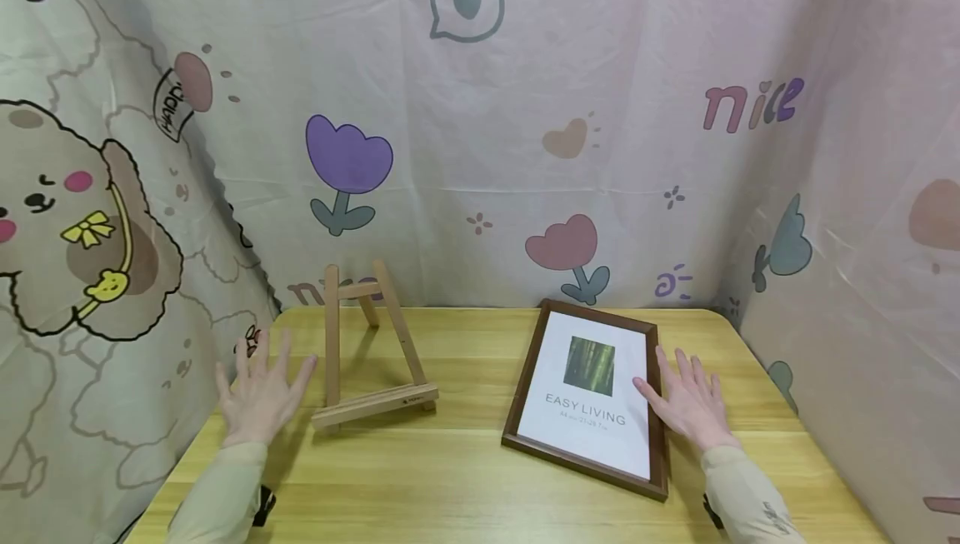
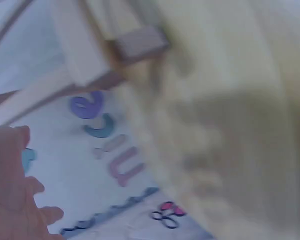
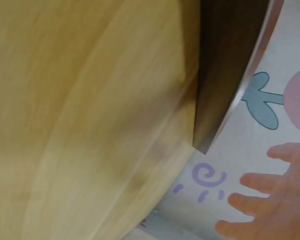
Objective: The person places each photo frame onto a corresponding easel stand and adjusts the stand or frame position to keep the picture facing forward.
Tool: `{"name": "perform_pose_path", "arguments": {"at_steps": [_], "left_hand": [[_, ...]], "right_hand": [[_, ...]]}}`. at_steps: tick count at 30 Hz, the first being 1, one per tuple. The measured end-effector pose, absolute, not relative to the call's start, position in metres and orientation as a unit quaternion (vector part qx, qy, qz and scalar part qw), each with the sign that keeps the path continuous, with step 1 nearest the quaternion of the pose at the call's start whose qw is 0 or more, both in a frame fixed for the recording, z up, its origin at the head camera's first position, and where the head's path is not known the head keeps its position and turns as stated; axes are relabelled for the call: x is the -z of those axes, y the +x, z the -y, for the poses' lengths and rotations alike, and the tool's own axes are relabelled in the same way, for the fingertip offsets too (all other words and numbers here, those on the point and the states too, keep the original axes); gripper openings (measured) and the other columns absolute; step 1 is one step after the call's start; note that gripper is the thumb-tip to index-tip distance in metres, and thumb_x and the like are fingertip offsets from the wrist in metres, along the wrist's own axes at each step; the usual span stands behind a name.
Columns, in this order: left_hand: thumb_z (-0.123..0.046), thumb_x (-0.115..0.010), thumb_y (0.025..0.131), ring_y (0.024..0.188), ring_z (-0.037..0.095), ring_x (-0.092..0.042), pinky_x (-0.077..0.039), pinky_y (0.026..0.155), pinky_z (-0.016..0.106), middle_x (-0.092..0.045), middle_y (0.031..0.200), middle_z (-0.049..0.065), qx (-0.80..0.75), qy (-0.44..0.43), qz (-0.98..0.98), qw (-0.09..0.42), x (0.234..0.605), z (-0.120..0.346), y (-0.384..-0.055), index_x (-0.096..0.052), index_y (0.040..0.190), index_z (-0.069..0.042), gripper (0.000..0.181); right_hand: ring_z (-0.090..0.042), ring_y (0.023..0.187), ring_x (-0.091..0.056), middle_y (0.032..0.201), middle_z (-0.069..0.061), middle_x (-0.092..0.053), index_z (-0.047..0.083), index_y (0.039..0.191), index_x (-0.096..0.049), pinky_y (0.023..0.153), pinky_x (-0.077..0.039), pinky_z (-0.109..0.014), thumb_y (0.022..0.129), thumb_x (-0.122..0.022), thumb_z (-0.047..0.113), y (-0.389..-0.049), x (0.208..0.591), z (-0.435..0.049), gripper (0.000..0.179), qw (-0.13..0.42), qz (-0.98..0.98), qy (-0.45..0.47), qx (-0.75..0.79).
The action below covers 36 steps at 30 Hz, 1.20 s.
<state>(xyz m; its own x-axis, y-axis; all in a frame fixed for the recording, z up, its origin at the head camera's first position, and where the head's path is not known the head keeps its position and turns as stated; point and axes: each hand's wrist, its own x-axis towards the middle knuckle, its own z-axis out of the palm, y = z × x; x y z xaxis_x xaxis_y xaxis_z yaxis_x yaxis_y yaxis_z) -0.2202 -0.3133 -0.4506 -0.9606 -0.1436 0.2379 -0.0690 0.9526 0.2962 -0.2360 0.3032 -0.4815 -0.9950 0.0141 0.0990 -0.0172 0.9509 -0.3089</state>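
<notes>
A small wooden tabletop easel [image 1: 375, 402] stands upright on the left half of the table. My left hand [image 1: 258, 398] is just left of it, fingers spread and holding nothing. On the right lies a brown picture frame [image 1: 585, 467] with a white "EASY LIVING" insert and a green forest picture. Over its right edge in the head view is my right hand [image 1: 690, 402], fingers spread, the thumb overlapping the insert. In the right wrist view the frame's side [image 3: 225, 75] shows beside the fingers. The left wrist view is blurred, with part of the easel [image 2: 85, 45] near the top.
The yellow wood-grain table [image 1: 450, 486] carries both things. A printed cloth [image 1: 465, 111] hangs close behind the table's back edge and along both sides. Dark straps [image 1: 264, 506] show at the wrists, below the cuffs.
</notes>
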Motion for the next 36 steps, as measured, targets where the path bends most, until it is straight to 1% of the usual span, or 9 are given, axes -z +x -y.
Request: {"name": "perform_pose_path", "arguments": {"at_steps": [4, 9, 13, 17, 21, 26, 30, 33, 36], "left_hand": [[-0.062, -0.023, 0.104, 0.154, 0.049, 0.009, 0.012, 0.116, 0.076, -0.003, 0.168, 0.025, 0.148, 0.057, 0.975, 0.154, 0.434, 0.299, -0.215, -0.002, 0.163, -0.013, 0.079], [-0.055, -0.029, 0.106, 0.155, 0.048, -0.003, 0.003, 0.121, 0.072, -0.012, 0.167, 0.027, 0.145, 0.041, 0.967, 0.207, 0.421, 0.268, -0.212, -0.009, 0.161, -0.001, 0.08], [-0.051, -0.036, 0.106, 0.155, 0.046, -0.008, -0.003, 0.123, 0.068, -0.016, 0.165, 0.028, 0.142, 0.014, 0.963, 0.23, 0.42, 0.241, -0.214, -0.01, 0.161, 0.0, 0.079], [-0.048, -0.043, 0.105, 0.154, 0.045, -0.014, -0.01, 0.125, 0.065, -0.02, 0.164, 0.028, 0.141, -0.026, 0.961, 0.236, 0.423, 0.216, -0.218, -0.014, 0.16, 0.001, 0.079], [-0.047, -0.048, 0.103, 0.154, 0.043, -0.018, -0.014, 0.126, 0.06, -0.024, 0.163, 0.026, 0.141, -0.068, 0.96, 0.232, 0.427, 0.193, -0.222, -0.018, 0.159, 0.002, 0.08], [-0.047, -0.053, 0.101, 0.151, 0.041, -0.026, -0.022, 0.126, 0.057, -0.03, 0.161, 0.024, 0.159, -0.119, 0.955, 0.222, 0.434, 0.163, -0.227, -0.021, 0.158, 0.002, 0.082], [-0.048, -0.055, 0.1, 0.148, 0.041, -0.033, -0.029, 0.123, 0.058, -0.034, 0.16, 0.023, 0.19, -0.155, 0.949, 0.196, 0.441, 0.14, -0.23, -0.023, 0.158, 0.001, 0.082], [-0.048, -0.054, 0.101, 0.148, 0.042, -0.033, -0.028, 0.123, 0.058, -0.033, 0.161, 0.023, 0.221, -0.175, 0.946, 0.158, 0.446, 0.126, -0.233, -0.021, 0.159, 0.0, 0.082], [-0.05, -0.052, 0.101, 0.15, 0.043, -0.03, -0.025, 0.125, 0.058, -0.03, 0.163, 0.022, 0.242, -0.187, 0.945, 0.114, 0.45, 0.112, -0.237, -0.019, 0.16, 0.0, 0.083]], "right_hand": [[-0.063, 0.144, -0.013, 0.16, -0.039, -0.015, 0.004, 0.16, -0.019, 0.114, -0.005, -0.079, 0.097, -0.041, 0.07, -0.232, 0.477, -0.304, 0.094, 0.031, 0.986, 0.004, -0.166], [-0.066, 0.14, -0.02, 0.156, -0.042, -0.022, 0.002, 0.16, -0.018, 0.111, -0.011, -0.081, 0.097, -0.042, 0.07, -0.227, 0.472, -0.305, 0.096, 0.015, 0.986, 0.011, -0.165], [-0.066, 0.137, -0.028, 0.152, -0.044, -0.029, -0.002, 0.159, -0.019, 0.11, -0.017, -0.082, 0.096, -0.042, 0.071, -0.224, 0.471, -0.304, 0.099, -0.004, 0.988, 0.012, -0.154], [-0.067, 0.134, -0.032, 0.149, -0.047, -0.031, -0.006, 0.158, -0.016, 0.108, -0.025, -0.079, 0.096, -0.04, 0.073, -0.223, 0.471, -0.305, 0.103, -0.034, 0.987, 0.006, -0.155], [-0.067, 0.136, -0.029, 0.149, -0.049, -0.027, -0.008, 0.157, -0.013, 0.107, -0.03, -0.077, 0.096, -0.04, 0.073, -0.223, 0.473, -0.306, 0.106, -0.059, 0.983, -0.005, -0.172], [-0.066, 0.138, -0.024, 0.15, -0.05, -0.022, -0.015, 0.154, -0.014, 0.111, -0.028, -0.075, 0.096, -0.041, 0.072, -0.223, 0.477, -0.307, 0.108, -0.08, 0.978, -0.009, -0.191], [-0.064, 0.14, -0.023, 0.151, -0.048, -0.021, -0.021, 0.15, -0.016, 0.114, -0.027, -0.072, 0.097, -0.044, 0.068, -0.224, 0.48, -0.308, 0.107, -0.098, 0.969, -0.008, -0.225], [-0.061, 0.136, -0.037, 0.147, -0.046, -0.036, -0.022, 0.147, -0.026, 0.111, -0.037, -0.068, 0.098, -0.051, 0.06, -0.226, 0.483, -0.308, 0.099, -0.101, 0.962, 0.001, -0.254], [-0.053, 0.122, -0.056, 0.133, -0.041, -0.055, -0.019, 0.142, -0.039, 0.101, -0.048, -0.063, 0.097, -0.058, 0.053, -0.225, 0.484, -0.31, 0.087, -0.098, 0.959, 0.014, -0.265]]}}
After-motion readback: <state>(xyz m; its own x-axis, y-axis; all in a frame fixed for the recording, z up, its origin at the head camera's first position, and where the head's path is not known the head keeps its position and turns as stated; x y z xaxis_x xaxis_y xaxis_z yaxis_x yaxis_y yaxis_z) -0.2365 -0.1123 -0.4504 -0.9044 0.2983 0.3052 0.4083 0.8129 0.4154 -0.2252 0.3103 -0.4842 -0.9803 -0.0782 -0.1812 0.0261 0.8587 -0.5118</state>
